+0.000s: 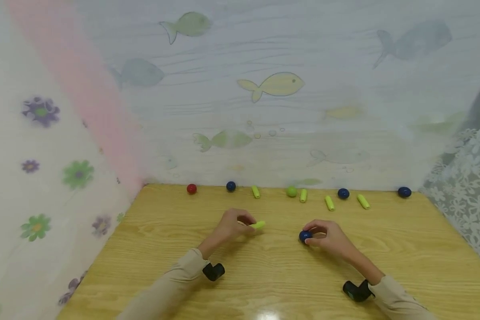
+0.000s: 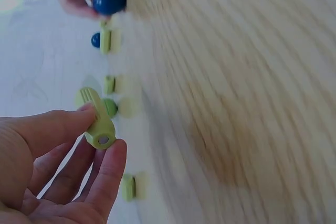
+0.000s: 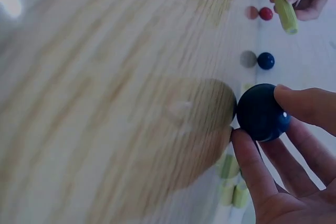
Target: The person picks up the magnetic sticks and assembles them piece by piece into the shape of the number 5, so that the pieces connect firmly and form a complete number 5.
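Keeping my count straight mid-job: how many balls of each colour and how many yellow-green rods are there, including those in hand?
Red ball: 1
Green ball: 1
Blue balls: 4, one in the right hand
Yellow-green rods: 5, one in the left hand
Total: 11

Along the far edge of the table (image 1: pixel 264 280) ran, left to right, first ball (image 1: pixel 191 189), second ball (image 1: pixel 231 186), first rod (image 1: pixel 256 192), third ball (image 1: pixel 291 191), second rod (image 1: pixel 303 195) just beside it, third rod (image 1: pixel 330 203) slightly nearer, fourth ball (image 1: pixel 343 194), fourth rod (image 1: pixel 363 202) and, near the right corner, fifth ball (image 1: pixel 404 192). Before this row, the held rod (image 1: pixel 258 225) in the left hand (image 1: pixel 234 226) was left of the held ball (image 1: pixel 304 236) in the right hand (image 1: pixel 330 240)
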Demonstrator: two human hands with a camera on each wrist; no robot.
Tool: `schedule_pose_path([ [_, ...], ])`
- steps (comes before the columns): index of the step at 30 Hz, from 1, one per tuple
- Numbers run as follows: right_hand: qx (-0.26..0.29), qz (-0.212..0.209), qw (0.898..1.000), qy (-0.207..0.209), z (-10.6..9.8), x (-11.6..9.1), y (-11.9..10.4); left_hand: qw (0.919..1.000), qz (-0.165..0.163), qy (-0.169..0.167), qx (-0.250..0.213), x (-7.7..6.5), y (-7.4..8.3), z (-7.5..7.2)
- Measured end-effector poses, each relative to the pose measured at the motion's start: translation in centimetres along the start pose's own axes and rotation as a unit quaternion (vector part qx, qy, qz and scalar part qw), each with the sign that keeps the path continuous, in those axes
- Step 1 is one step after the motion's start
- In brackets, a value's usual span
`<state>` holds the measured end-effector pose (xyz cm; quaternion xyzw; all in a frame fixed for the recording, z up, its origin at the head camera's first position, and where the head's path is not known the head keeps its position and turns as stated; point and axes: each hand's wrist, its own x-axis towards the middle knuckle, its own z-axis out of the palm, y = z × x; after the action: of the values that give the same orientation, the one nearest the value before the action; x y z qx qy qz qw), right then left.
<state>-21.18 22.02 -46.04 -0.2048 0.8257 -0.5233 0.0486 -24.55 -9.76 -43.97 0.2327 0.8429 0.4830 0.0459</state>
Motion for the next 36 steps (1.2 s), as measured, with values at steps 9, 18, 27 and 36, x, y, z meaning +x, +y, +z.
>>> schedule_pose_path([
  [9, -0.024, 0.002, 1.000, -0.009, 0.1, 0.4, -0.9, 0.9995, 0.002, -0.031, 0.000, 0.8, 1.4, 3.4],
  [18, -0.033, -0.002, 0.999, -0.024, 0.5, 0.9, -1.4, 0.9990, 0.001, -0.045, 0.005, 1.4, 2.3, 5.3],
  [27, -0.034, -0.005, 0.999, -0.019, 0.6, 1.3, -1.2, 0.9968, 0.022, -0.064, 0.042, 2.4, 2.9, 6.1],
  [36, -0.037, 0.006, 0.999, -0.018, 0.9, 1.1, -1.4, 0.9971, 0.021, -0.056, 0.045, 2.0, 2.6, 6.6],
])
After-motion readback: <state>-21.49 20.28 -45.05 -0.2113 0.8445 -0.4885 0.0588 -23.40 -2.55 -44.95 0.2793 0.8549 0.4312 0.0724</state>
